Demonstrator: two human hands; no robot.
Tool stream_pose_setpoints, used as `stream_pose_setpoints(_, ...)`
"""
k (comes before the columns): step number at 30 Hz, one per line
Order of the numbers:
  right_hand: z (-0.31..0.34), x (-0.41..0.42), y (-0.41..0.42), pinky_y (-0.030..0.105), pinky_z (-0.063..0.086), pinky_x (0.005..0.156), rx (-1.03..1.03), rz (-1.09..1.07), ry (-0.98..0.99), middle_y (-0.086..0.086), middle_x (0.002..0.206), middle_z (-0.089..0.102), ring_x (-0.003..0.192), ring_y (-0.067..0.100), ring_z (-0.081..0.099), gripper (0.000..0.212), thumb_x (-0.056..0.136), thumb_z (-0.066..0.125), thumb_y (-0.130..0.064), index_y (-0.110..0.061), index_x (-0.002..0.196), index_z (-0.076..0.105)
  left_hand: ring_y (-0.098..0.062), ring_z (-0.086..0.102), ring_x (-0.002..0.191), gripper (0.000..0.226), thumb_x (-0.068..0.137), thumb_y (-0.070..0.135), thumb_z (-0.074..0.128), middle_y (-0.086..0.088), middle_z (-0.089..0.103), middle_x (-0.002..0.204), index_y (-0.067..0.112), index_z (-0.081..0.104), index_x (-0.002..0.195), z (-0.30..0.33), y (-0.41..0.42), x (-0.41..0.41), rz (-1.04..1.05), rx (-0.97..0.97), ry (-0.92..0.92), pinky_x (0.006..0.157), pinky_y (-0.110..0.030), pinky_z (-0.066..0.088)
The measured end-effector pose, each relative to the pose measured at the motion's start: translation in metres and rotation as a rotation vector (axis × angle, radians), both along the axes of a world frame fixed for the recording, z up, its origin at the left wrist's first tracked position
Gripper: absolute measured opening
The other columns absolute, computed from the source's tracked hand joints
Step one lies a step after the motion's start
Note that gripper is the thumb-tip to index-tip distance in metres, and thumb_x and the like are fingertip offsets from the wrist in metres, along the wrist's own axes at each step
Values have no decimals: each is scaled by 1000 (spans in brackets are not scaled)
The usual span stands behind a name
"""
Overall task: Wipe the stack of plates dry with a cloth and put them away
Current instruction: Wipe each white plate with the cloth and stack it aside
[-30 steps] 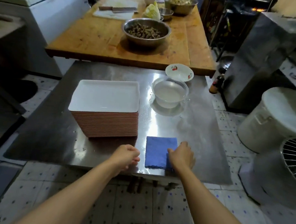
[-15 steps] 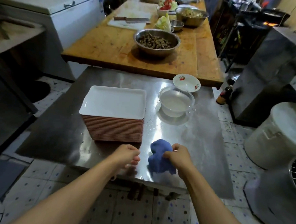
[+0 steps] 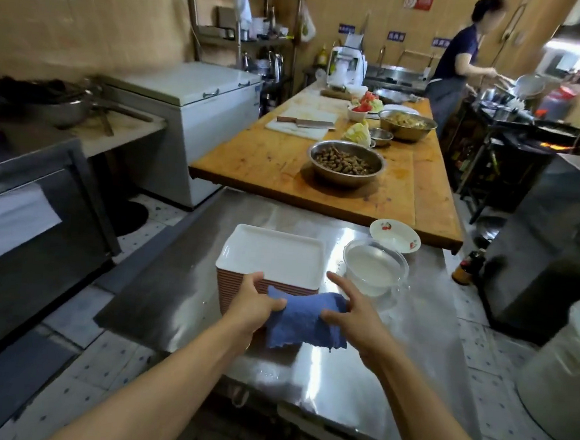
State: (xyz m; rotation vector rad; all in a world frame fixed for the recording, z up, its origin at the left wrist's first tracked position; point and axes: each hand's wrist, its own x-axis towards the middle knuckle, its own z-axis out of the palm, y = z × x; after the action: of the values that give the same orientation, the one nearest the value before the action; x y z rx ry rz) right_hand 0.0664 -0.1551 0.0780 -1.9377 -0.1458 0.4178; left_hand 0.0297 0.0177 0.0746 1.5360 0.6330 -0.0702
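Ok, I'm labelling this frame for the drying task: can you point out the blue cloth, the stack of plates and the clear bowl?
blue cloth (image 3: 304,318): head view, middle of the fabric between the hands.
stack of plates (image 3: 274,254): head view, top plate's white face.
clear bowl (image 3: 374,270): head view, inside of the bowl.

blue wall signs (image 3: 396,36), red wall notice (image 3: 419,2): lettering too blurred to read.

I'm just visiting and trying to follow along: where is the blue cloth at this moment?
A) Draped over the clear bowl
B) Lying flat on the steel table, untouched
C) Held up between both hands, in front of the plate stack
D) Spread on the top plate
C: the blue cloth hangs between the left hand and the right hand, which pinch its ends just in front of the plate stack.
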Motion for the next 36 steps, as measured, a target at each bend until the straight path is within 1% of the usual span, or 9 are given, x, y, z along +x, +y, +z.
stream_pose_setpoints(4,8,4,28,32,55,71,-255,82,-291,-2,79,64,78,17,62,11,73,73,-15,-19,80,66,-27,61,90,62,79,-5,64,-13,67,94,20,40,132,18,23,10,-106,203,-149,81,-38,52)
stream_pose_setpoints(6,13,9,40,33,53,70,-367,57,-390,3,82,60,80,18,58,14,75,72,-21,-12,68,64,-29,63,87,58,79,2,66,-9,68,81,22,41,128,24,36,19,-116,310,-186,84,-40,52)
stream_pose_setpoints(9,19,17,53,20,48,55,-232,-24,-325,7,78,62,73,18,61,18,78,69,-18,-2,74,63,-25,66,87,50,79,9,68,-7,70,82,20,46,122,28,56,34,-127,341,-211,82,-37,53)
stream_pose_setpoints(13,19,27,63,38,53,56,-149,-304,-293,19,71,61,66,31,63,14,77,63,-11,1,80,55,-19,64,84,32,82,16,67,-4,66,91,20,54,111,25,91,56,-119,413,-207,68,-28,48)
stream_pose_setpoints(18,24,45,87,37,52,62,-285,-541,-584,8,85,58,75,24,59,19,78,60,-2,-8,93,51,-20,59,100,34,84,18,66,-3,60,114,18,54,116,12,132,80,-178,564,-151,87,-37,51)
stream_pose_setpoints(23,-5,48,107,34,45,87,-842,-203,-506,9,119,48,109,25,47,28,88,59,-21,-9,113,56,-25,54,115,53,86,18,64,-9,55,130,15,46,135,-4,153,97,-285,601,-60,94,-34,46)
stream_pose_setpoints(25,-15,43,110,31,42,92,-827,-138,-451,6,121,48,110,20,46,28,92,54,-29,-9,112,58,-27,54,114,55,87,19,62,-11,55,129,14,43,138,-10,156,101,-326,625,-35,94,-36,47)
stream_pose_setpoints(30,-26,41,112,40,46,76,-905,-96,-384,5,112,48,99,25,51,17,88,44,-4,-3,95,59,-33,58,99,48,83,11,55,-14,58,111,16,48,130,-20,154,106,-428,574,30,84,-43,54)
stream_pose_setpoints(36,-33,81,117,29,42,86,-985,-146,-425,10,129,41,116,25,39,31,90,46,-5,-3,120,50,-19,59,78,60,79,1,48,1,62,83,29,50,132,-36,158,108,-440,507,-29,64,-31,53)
